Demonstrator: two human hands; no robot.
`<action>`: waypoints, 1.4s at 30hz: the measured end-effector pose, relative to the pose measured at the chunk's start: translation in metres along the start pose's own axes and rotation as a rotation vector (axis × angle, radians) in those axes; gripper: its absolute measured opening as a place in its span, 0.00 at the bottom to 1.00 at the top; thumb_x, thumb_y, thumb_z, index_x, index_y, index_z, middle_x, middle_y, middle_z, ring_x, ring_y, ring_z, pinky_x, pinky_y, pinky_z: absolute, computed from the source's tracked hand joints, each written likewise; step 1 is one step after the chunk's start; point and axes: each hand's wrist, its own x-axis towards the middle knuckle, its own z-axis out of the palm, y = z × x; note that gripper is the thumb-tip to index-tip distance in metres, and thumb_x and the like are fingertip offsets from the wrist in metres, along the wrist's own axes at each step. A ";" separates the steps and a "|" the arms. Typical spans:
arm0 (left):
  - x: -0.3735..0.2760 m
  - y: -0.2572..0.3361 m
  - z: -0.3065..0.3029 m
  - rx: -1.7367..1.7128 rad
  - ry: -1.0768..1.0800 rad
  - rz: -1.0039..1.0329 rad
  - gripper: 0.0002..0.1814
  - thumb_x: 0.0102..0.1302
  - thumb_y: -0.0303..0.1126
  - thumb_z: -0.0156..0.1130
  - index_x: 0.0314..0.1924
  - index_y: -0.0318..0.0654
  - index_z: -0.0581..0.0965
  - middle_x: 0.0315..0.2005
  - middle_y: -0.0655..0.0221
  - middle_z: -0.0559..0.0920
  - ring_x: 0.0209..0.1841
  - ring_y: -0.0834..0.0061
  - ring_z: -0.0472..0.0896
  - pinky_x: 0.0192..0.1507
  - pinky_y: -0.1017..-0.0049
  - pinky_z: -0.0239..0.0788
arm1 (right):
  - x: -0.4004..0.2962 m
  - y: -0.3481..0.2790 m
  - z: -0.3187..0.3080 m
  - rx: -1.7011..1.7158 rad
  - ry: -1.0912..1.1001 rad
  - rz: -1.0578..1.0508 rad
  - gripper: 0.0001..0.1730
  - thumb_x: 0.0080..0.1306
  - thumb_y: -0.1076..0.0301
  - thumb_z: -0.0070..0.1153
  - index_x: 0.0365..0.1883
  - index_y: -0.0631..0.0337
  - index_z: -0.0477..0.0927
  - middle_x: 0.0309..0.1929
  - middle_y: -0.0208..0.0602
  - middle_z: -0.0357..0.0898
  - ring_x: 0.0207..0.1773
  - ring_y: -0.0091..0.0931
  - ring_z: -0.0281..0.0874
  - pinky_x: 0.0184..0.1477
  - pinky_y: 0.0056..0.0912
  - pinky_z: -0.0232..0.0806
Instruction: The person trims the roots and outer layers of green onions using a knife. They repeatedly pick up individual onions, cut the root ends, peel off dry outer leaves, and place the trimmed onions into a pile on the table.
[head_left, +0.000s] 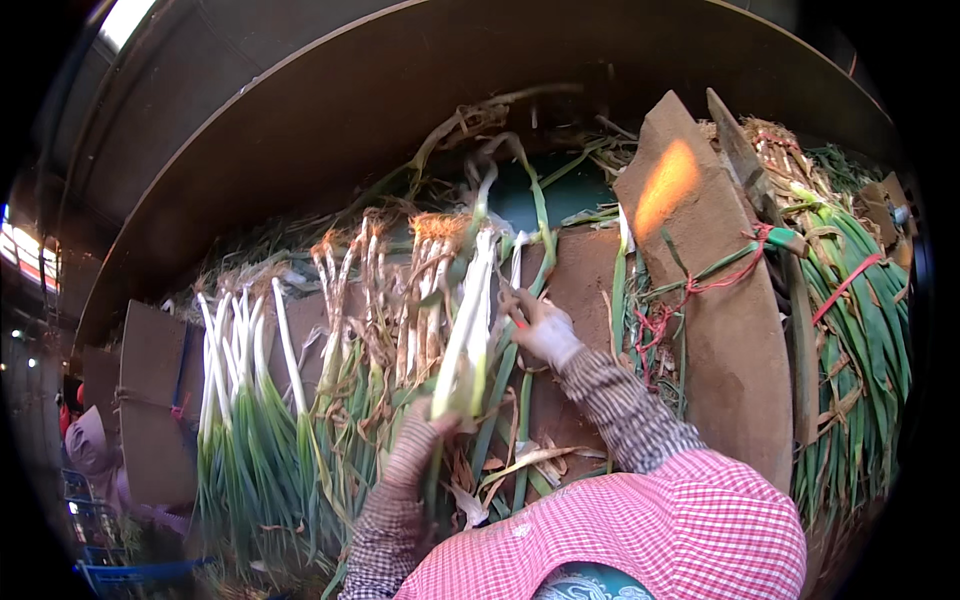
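My left hand (431, 424) grips peeled Welsh onions (472, 315) low on their stalks, their white shanks pointing up. At the right of these shanks is my right hand (544, 326), in a pale glove, fingers pinched around a small thin tool (519, 323) with a red part; its exact kind is unclear. Unpeeled Welsh onions (427, 300) with brown roots and dry skins lie just left of the held ones. Further left rests a bunch of clean white-shanked Welsh onions (232, 352). Loose peeled leaves (536, 457) lie below my right hand.
A brown upright board (697, 285), tied with red string (694, 283), stands at the right. Behind it lie tied Welsh onion bundles (855, 300). Another board (160, 405) stands at the left, near a person in a pale hood (90, 442). A long curved panel (375, 97) borders the back.
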 end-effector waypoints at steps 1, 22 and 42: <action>-0.008 0.016 -0.012 -0.013 0.044 0.021 0.26 0.58 0.36 0.70 0.57 0.36 0.78 0.44 0.60 0.83 0.42 0.77 0.80 0.43 0.75 0.75 | -0.032 -0.014 -0.002 0.078 0.097 -0.061 0.39 0.55 0.60 0.61 0.68 0.53 0.70 0.40 0.54 0.85 0.43 0.46 0.85 0.46 0.48 0.77; 0.017 -0.094 -0.083 0.037 0.361 0.090 0.24 0.56 0.37 0.70 0.49 0.33 0.76 0.32 0.62 0.82 0.33 0.68 0.81 0.37 0.68 0.74 | -0.151 -0.042 0.066 -0.317 -0.440 -0.192 0.49 0.53 0.57 0.64 0.73 0.62 0.63 0.39 0.47 0.84 0.41 0.40 0.85 0.46 0.41 0.76; 0.033 -0.056 -0.077 0.157 0.086 -0.090 0.24 0.50 0.33 0.70 0.47 0.29 0.78 0.34 0.59 0.84 0.35 0.68 0.83 0.39 0.69 0.77 | -0.170 -0.025 0.052 0.021 -0.299 -0.238 0.50 0.52 0.56 0.65 0.72 0.63 0.62 0.45 0.57 0.82 0.49 0.48 0.81 0.52 0.49 0.71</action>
